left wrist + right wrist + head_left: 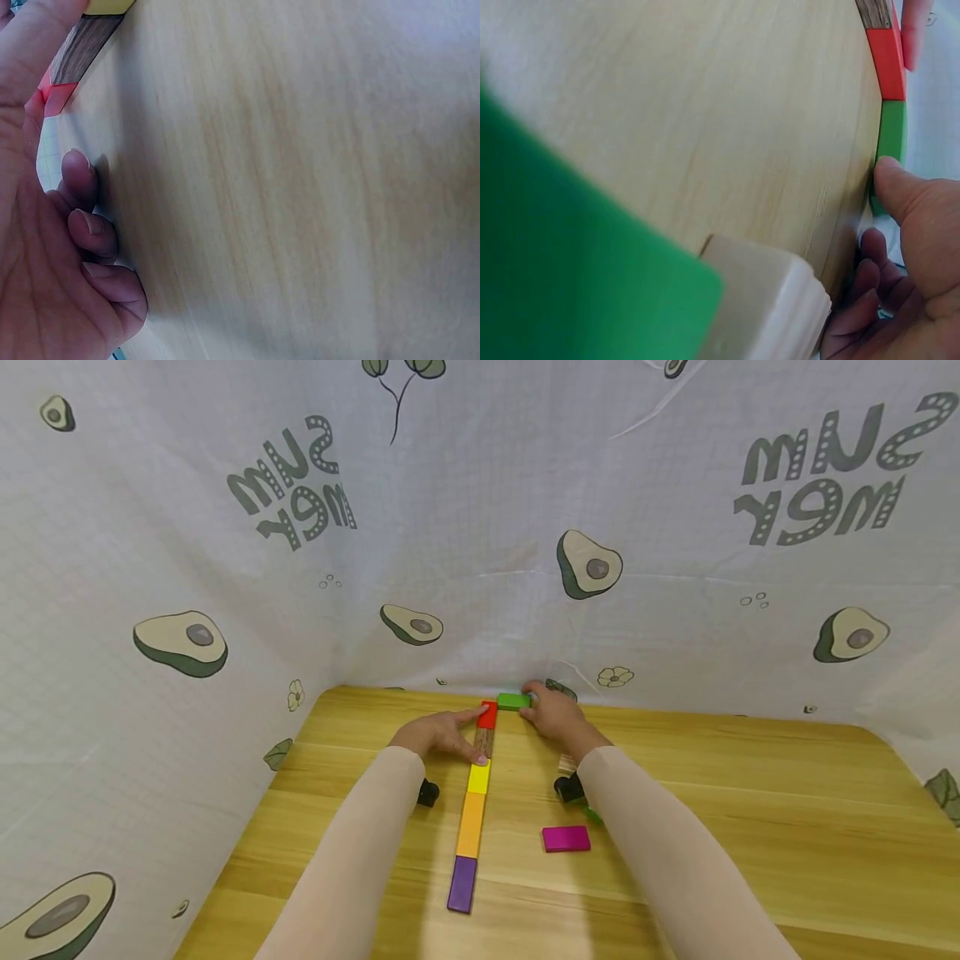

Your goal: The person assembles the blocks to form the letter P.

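Now your right hand (557,717) pinches the green block (513,702), far on the table (735,810), just right of the red block (487,717); your left hand (438,735), thumb and forefinger spread, touches the red block and yellow block (478,778).

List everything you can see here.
Red rectangular block: one, red, row's far end.
Wood-grained rectangular block: one, brown, nearside of red.
Yellow rectangular block: one, yellow, mid-row.
Orange rectangular strip: one, orange, nearside of yellow.
Purple rectangular block: one, purple, row's near end.
Green rectangular block: one, green, beside red.
Magenta rectangular block: one, magenta, right of row.
Ridged pale block: one, beige, by right wrist.
Half-hidden green piece: one, green, behind right forearm.
Wrist cameras: two, black, one per wrist.
Wooden tabletop: one, yellowish, beneath blocks.
Patterned cloth: one, white, behind table.
Left hand: one, bare, at row's far half.
Right hand: one, bare, pinching green block.
Sleeves: two, cream, both forearms.
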Demonstrator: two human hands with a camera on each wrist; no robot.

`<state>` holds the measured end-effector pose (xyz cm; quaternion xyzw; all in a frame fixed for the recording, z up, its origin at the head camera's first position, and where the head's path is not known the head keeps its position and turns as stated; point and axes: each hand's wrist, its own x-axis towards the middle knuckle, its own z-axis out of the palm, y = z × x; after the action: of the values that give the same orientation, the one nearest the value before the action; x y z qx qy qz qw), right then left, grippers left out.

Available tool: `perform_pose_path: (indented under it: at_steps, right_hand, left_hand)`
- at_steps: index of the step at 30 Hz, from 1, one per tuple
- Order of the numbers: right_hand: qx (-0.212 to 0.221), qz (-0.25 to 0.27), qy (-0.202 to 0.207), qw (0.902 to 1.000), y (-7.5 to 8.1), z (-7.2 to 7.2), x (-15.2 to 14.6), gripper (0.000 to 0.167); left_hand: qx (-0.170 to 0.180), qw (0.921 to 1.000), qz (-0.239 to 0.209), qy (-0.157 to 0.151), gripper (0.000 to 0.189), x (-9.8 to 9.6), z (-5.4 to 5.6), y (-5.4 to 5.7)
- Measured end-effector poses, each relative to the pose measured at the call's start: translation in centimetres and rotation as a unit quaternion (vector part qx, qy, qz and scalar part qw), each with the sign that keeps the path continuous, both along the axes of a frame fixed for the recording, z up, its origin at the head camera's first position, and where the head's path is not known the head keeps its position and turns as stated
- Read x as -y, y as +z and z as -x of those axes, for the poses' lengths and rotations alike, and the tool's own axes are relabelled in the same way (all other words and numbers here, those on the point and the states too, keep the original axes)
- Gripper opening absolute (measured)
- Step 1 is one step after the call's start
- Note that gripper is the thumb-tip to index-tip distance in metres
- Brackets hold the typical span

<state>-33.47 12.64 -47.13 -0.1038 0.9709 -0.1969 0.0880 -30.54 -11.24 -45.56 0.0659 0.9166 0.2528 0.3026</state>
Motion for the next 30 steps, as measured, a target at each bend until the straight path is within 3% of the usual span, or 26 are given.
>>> perform_pose_path:
  at_steps: [6, 10, 13, 16, 22, 30]
  right_hand:
    - [0.006, 0.003, 0.0, 1.0, 0.1, -0.2, -0.1, 0.052]
    - [0.016, 0.055, 0.01, 0.9983, 0.2, -0.5, -0.8, 0.06]
    - [0.025, 0.094, 0.034, 0.9946, 0.6, -0.9, -1.4, 0.062]
    - [0.037, 0.096, 0.065, 0.9926, 1.5, -1.7, -2.1, 0.058]
    - [0.044, 0.076, 0.096, 0.9915, 2.7, -5.1, -4.8, 0.041]
    - [-0.033, -0.029, 0.084, 0.9955, 2.1, -9.9, -9.4, 0.036]
  left_hand:
    - [-0.003, 1.0, 0.004, -0.004, 0.108, -0.1, -0.1, 0.0]
    - [-0.002, 0.9999, 0.008, -0.008, 0.107, -0.2, -0.1, 0.0]
    - [-0.003, 0.9998, 0.017, -0.009, 0.108, -0.1, 0.0, 0.0]
    - [-0.006, 0.9997, 0.023, -0.009, 0.108, -0.1, 0.0, 0.1]
    - [-0.013, 0.9997, 0.013, -0.013, 0.107, 0.0, -0.2, 0.2]
    - [-0.005, 0.9997, 0.019, -0.01, 0.107, 0.0, -0.2, 0.3]
